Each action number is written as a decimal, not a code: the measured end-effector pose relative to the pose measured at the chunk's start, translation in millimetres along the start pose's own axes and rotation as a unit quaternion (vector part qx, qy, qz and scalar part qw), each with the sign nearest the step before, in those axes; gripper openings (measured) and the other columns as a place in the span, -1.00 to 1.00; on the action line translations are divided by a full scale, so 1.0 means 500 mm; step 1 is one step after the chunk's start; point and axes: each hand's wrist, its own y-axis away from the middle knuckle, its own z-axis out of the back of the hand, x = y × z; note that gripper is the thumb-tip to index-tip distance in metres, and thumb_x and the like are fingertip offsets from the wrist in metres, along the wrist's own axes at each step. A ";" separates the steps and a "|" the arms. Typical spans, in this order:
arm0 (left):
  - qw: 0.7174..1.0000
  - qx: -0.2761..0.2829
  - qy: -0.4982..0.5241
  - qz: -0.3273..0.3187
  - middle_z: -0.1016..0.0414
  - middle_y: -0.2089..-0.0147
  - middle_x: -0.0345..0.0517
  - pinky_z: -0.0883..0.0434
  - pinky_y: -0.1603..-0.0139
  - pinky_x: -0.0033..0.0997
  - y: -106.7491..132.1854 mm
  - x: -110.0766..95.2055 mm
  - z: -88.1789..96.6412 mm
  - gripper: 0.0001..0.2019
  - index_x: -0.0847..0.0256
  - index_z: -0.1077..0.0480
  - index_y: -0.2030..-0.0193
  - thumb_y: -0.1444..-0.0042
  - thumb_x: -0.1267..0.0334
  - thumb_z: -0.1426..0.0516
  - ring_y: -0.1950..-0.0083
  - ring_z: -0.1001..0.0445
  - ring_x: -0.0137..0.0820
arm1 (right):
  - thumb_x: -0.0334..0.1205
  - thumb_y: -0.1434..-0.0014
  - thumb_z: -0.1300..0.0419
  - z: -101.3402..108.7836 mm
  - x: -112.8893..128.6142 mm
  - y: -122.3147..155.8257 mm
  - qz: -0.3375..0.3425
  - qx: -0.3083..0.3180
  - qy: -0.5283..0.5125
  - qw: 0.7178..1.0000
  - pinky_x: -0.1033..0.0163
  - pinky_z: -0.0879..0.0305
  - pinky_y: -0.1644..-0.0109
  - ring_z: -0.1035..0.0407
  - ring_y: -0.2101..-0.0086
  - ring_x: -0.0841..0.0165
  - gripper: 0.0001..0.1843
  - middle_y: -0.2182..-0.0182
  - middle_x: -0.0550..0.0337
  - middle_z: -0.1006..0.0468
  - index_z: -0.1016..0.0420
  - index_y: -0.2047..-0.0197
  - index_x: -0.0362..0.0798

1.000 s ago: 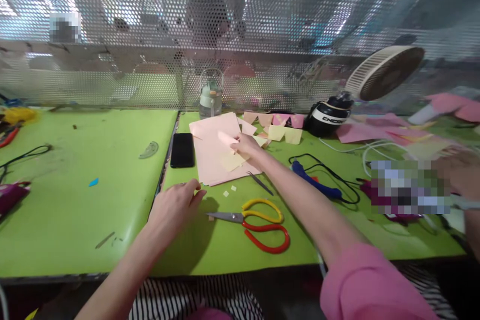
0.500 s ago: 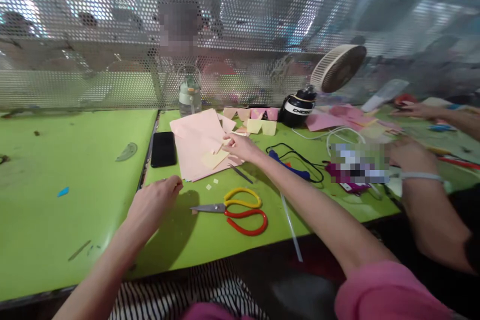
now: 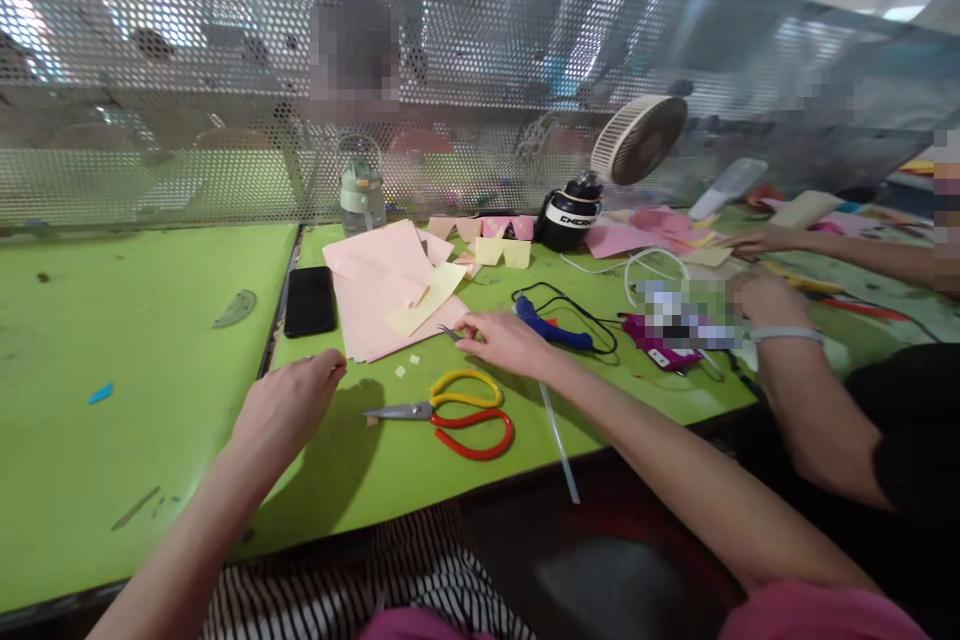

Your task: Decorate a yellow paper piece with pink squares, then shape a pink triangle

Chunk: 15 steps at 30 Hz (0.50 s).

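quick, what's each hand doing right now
left hand: curled on the green table, contents cannot be told
right hand: fingertips on thin grey metal tweezers, grip cannot be told

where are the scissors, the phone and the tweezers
scissors (image 3: pixel 433 411): head view, near the pivot
phone (image 3: pixel 310 301): head view, middle of the screen
tweezers (image 3: pixel 450 331): head view, on the exposed tip

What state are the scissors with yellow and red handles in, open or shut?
Shut: the scissors lie flat on the green table, metal blades closed into a single point aimed toward the left hand, which does not touch them.
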 end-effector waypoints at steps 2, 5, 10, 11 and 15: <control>1.000 -0.009 -0.004 -0.003 -0.63 0.10 -0.04 -0.38 0.27 -0.38 0.001 0.001 -0.001 -0.67 0.10 -0.41 0.01 -0.38 0.16 0.14 0.16 -0.60 -0.22 | -0.17 -0.22 -0.22 -0.001 -0.002 0.006 0.001 0.001 -0.004 1.000 0.22 -0.33 0.23 -0.51 0.29 0.31 -0.73 0.21 0.14 -0.66 -0.54 0.02 -0.03; 1.000 -0.017 -0.007 -0.002 -0.64 0.13 -0.03 -0.38 0.28 -0.40 0.005 0.000 0.000 -0.67 0.11 -0.42 0.02 -0.37 0.16 0.14 0.19 -0.60 -0.24 | -0.17 -0.21 -0.23 0.000 -0.002 0.018 0.002 0.001 -0.010 1.000 0.22 -0.33 0.23 -0.51 0.28 0.30 -0.75 0.21 0.12 -0.66 -0.57 0.06 -0.04; 1.000 -0.010 -0.016 0.002 -0.63 0.12 0.01 -0.39 0.30 -0.36 0.009 -0.003 0.002 -0.64 0.13 -0.41 -0.01 -0.38 0.16 0.17 0.20 -0.61 -0.20 | -0.16 -0.21 -0.24 -0.005 0.005 0.047 0.010 0.001 -0.015 1.000 0.19 -0.34 0.17 -0.51 0.23 0.28 -0.78 0.19 0.10 -0.65 -0.57 0.10 -0.04; 1.000 -0.005 -0.020 0.004 -0.63 0.12 0.01 -0.39 0.29 -0.35 0.009 -0.004 0.003 -0.63 0.13 -0.40 -0.02 -0.38 0.16 0.18 0.19 -0.61 -0.19 | -0.15 -0.21 -0.24 -0.006 0.006 0.051 0.010 0.002 -0.016 1.000 0.18 -0.34 0.17 -0.51 0.23 0.27 -0.77 0.20 0.09 -0.65 -0.57 0.10 -0.05; 0.999 0.023 -0.036 0.010 -0.62 0.09 0.02 -0.40 0.25 -0.28 0.005 -0.008 0.011 -0.63 0.15 -0.38 -0.05 -0.39 0.17 0.20 0.14 -0.61 -0.13 | -0.14 -0.25 -0.20 -0.006 0.003 0.056 0.004 -0.006 -0.015 1.000 0.18 -0.34 0.19 -0.50 0.24 0.28 -0.77 0.19 0.09 -0.64 -0.56 0.08 -0.05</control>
